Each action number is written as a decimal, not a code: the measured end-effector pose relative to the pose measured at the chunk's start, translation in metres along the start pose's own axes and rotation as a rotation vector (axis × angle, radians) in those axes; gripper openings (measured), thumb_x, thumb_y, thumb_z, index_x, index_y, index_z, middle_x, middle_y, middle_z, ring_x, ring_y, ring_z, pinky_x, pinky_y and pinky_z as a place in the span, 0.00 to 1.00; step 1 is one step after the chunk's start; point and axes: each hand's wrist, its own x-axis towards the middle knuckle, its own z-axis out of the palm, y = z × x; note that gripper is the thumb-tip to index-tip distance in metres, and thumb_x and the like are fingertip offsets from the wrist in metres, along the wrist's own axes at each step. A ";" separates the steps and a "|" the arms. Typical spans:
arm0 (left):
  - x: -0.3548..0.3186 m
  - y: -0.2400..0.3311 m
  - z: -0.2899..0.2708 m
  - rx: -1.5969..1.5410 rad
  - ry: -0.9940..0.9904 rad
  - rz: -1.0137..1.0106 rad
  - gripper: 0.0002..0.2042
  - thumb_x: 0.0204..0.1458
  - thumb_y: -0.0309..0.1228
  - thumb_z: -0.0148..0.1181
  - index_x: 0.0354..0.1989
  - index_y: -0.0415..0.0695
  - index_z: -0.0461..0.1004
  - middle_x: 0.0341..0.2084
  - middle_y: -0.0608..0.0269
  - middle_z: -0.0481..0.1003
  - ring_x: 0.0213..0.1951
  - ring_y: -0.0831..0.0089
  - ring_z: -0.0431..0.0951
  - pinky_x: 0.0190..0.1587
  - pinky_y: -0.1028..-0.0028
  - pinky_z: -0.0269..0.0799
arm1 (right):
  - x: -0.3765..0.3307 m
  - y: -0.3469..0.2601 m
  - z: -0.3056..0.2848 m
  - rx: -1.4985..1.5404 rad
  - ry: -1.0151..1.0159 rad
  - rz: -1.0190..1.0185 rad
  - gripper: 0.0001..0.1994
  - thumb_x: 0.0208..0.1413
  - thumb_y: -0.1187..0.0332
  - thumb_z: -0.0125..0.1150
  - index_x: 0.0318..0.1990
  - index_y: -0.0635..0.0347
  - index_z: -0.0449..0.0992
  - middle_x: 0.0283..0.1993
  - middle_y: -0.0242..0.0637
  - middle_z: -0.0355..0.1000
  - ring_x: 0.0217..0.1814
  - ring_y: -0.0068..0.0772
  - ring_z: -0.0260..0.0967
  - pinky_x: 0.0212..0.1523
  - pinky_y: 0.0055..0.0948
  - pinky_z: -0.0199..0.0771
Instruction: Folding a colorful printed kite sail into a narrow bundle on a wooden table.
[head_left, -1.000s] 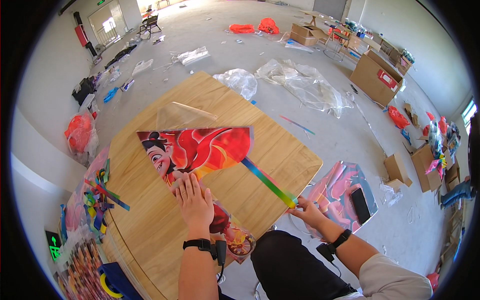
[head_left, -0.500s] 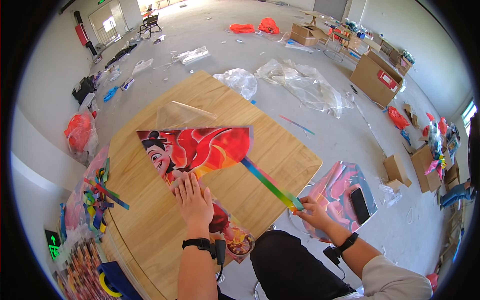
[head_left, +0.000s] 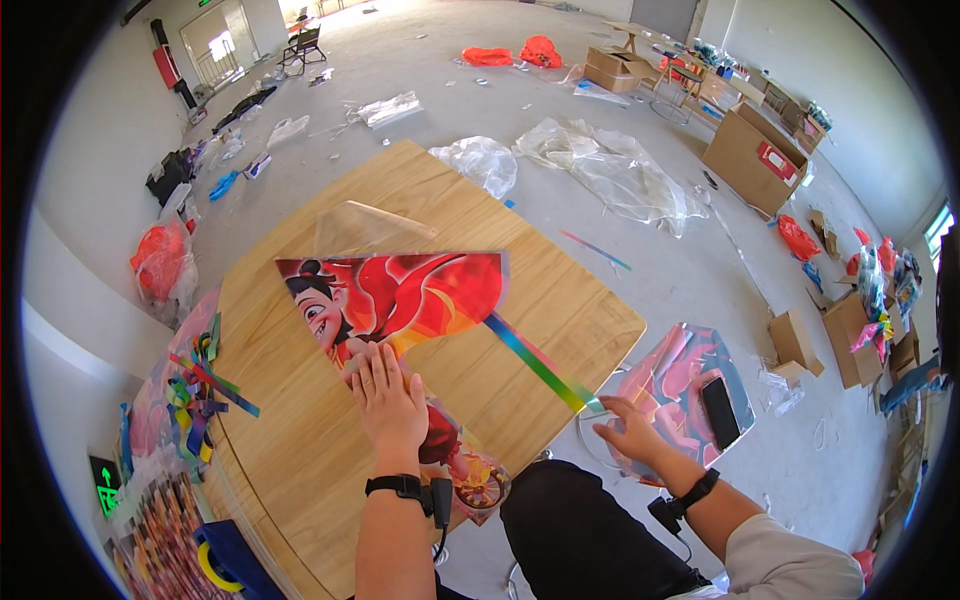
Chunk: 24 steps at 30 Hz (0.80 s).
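Printed red sheet: lies on wooden tabletop, left grip flat upon it, fingers extended. Rainbow ribbon: runs right and near; right grip beside its end, thumb and forefinger parted.

Grey floor spread beyond the far corner of the wooden table, toward a black chair and a bright doorway. Pale walls rose either side; well beyond the table's right corner, daylight whitened a window.
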 end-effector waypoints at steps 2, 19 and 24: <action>0.002 0.002 0.001 -0.007 0.009 0.005 0.35 0.71 0.47 0.43 0.82 0.47 0.47 0.81 0.56 0.49 0.81 0.53 0.47 0.81 0.55 0.38 | 0.003 0.010 0.005 -0.086 0.301 0.044 0.19 0.59 0.65 0.72 0.56 0.60 0.80 0.60 0.45 0.76 0.62 0.48 0.74 0.63 0.41 0.74; 0.001 0.000 0.003 -0.018 0.038 0.018 0.35 0.70 0.47 0.44 0.82 0.46 0.49 0.81 0.55 0.51 0.80 0.52 0.48 0.81 0.54 0.39 | 0.019 -0.017 0.038 0.898 -0.039 0.305 0.17 0.62 0.67 0.72 0.56 0.59 0.76 0.34 0.23 0.69 0.35 0.17 0.66 0.37 0.22 0.66; 0.001 0.000 0.003 -0.010 0.024 0.010 0.34 0.70 0.46 0.44 0.82 0.46 0.49 0.81 0.55 0.51 0.80 0.52 0.48 0.81 0.54 0.39 | 0.022 0.002 0.046 0.977 -0.132 0.299 0.12 0.65 0.68 0.69 0.52 0.59 0.77 0.33 0.25 0.70 0.35 0.18 0.67 0.37 0.22 0.67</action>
